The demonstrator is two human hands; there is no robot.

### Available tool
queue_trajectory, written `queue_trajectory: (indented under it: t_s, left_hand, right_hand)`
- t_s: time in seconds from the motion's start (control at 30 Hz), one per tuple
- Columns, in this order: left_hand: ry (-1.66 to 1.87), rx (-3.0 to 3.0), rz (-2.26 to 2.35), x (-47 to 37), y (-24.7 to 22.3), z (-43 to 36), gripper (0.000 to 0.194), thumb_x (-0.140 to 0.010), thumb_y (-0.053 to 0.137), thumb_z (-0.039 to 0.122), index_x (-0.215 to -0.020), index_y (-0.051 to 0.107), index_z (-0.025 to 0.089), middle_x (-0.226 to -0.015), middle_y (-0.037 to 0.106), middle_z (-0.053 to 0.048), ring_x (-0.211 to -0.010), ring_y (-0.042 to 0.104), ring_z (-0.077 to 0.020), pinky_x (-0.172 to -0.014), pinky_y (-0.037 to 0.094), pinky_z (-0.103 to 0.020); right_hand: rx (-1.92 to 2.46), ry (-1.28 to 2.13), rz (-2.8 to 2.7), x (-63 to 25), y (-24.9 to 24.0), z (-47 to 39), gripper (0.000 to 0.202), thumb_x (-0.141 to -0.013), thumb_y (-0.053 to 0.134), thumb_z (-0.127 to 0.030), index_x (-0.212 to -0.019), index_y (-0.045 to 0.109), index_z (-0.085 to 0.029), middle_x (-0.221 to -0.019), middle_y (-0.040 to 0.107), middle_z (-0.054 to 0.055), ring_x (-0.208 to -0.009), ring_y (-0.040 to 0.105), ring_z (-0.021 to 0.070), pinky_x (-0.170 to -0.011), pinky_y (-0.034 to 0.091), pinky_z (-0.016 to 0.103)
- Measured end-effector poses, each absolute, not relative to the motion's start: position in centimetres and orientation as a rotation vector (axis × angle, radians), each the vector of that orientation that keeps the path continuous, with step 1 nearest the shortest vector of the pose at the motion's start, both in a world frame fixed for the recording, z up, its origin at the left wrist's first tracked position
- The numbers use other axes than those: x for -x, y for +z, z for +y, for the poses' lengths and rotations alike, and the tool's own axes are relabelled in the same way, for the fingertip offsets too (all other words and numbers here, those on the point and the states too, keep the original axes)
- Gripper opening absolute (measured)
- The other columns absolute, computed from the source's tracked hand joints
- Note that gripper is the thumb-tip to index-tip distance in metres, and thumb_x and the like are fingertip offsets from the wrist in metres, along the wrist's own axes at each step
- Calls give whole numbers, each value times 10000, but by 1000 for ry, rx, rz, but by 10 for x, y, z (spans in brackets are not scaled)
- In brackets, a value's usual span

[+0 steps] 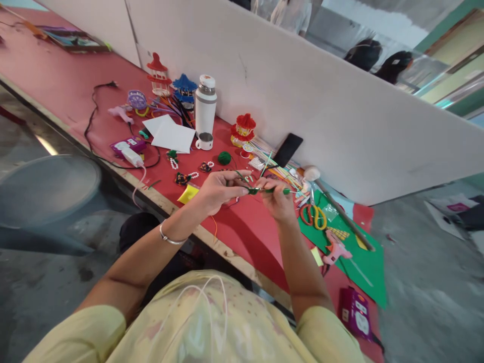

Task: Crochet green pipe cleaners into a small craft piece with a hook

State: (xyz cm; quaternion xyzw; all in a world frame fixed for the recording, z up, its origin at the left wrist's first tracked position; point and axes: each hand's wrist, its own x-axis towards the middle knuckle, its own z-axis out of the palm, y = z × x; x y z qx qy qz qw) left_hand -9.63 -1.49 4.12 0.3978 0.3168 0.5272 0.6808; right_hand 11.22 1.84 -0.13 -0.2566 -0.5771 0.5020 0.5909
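Head feed, my notes from the remote end. Both hands are over the red table (pixel 236 229), about midway along its near edge. The left hand (pixel 223 189) pinches a small dark green yarn piece (pixel 251 191) between thumb and fingers. The right hand (pixel 278 197) is curled round a slim green-handled tool (pixel 286 191), fingertips closed on it, metal shaft pointing at the piece. The shaft's end meets the yarn, but I find it too small to tell whether a loop sits on it.

Beyond the left hand, toward the far edge: a ball of green yarn (pixel 224 158), a dark strand trailing from it toward the fingers. A yellow piece (pixel 188 193) lies just beside the left wrist, close to the near edge. Further left I count three small yarn ornaments (pixel 183 178), with loops of white beads.

Right of the right hand: scissors (pixel 314 217) on a green sheet (pixel 372 282), which covers the right end. A pink glue gun (pixel 335 248) lies nearer the near edge. Toward the far edge, a dark phone (pixel 288 149) leans above a scatter of thin sticks.
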Motion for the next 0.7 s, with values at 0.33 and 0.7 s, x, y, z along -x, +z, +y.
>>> queue_trajectory:
  t_s: [0.33, 0.7]
  left_hand:
    - [1104, -1024, 834, 103, 48, -15, 578, -612, 908, 173, -1174, 818, 68, -649, 675, 3, -455, 385, -31, -426, 233, -208]
    - [1094, -1203, 887, 104, 45, -12, 533, -639, 879, 218, -1157, 838, 103, -725, 710, -31, -610, 524, -97, -525, 352, -213]
  right_hand:
    - [561, 1111, -1632, -132, 16, 22, 272, -915, 748, -581, -843, 829, -332, -841, 818, 21, -862, 777, 259, -874, 619, 495]
    - [605, 1071, -1752, -143, 21, 17, 220, -971, 708, -495, -891, 810, -317, -917, 836, 12, -933, 798, 256, -861, 636, 469]
